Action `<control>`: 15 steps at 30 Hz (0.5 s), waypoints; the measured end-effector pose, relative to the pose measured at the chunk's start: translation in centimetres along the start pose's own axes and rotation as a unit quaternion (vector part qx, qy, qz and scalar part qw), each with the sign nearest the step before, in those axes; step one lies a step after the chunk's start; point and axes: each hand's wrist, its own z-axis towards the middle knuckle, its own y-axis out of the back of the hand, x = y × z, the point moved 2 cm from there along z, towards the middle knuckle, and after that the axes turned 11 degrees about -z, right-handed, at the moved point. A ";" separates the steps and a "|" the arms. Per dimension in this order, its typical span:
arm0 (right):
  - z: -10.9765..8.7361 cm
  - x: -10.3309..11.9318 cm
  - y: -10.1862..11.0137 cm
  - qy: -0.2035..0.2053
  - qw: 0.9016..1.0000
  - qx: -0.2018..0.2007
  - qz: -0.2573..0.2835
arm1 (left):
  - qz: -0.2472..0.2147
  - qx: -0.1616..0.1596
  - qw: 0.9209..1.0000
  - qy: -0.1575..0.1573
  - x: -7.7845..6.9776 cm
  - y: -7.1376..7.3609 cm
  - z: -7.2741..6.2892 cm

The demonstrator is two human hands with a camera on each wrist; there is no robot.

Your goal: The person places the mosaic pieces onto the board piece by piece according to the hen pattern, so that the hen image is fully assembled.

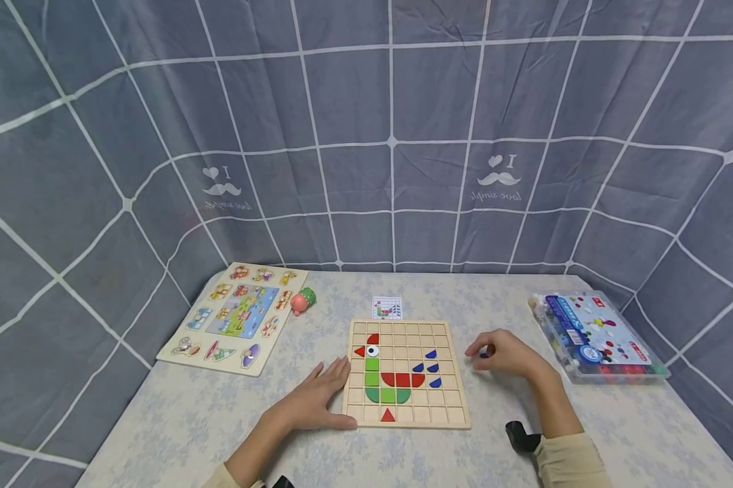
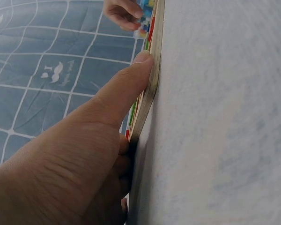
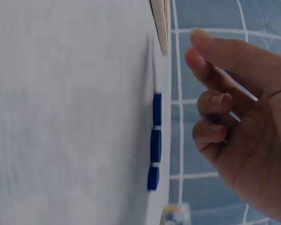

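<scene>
A wooden grid board [image 1: 455,411] lies on the table with coloured pieces in its cells, forming a bird: green squares [image 1: 372,372], a red body [image 1: 401,380], a round eye piece [image 1: 372,351] and several blue pieces [image 1: 435,383] at the tail. My left hand [image 1: 314,400] rests at the board's lower left corner, thumb [image 2: 139,70] against the front edge, fingers along the left side. Right of the board my right hand [image 1: 508,354] hovers with bent fingers, nothing visible between thumb and forefinger. Three blue pieces [image 3: 156,146] lie on the table below it.
A small pattern card [image 1: 387,308] lies behind the board. At left are a wooden picture puzzle [image 1: 253,366] and a pink and green toy [image 1: 303,301]. A clear plastic case [image 1: 598,339] of coloured parts stands at right. A grey checked curtain surrounds the table.
</scene>
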 end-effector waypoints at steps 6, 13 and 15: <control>-0.7 -1.3 0.6 -0.027 1.000 -0.011 -0.007 | 0.006 -0.001 1.000 0.000 0.0 0.0 0.0; -0.9 -2.1 0.4 -0.046 0.999 -0.017 -0.008 | 0.009 -0.003 1.000 0.001 0.1 -0.1 0.1; -0.8 -2.3 0.3 -0.050 0.999 -0.017 -0.011 | 0.008 -0.003 1.000 0.001 0.1 -0.1 0.1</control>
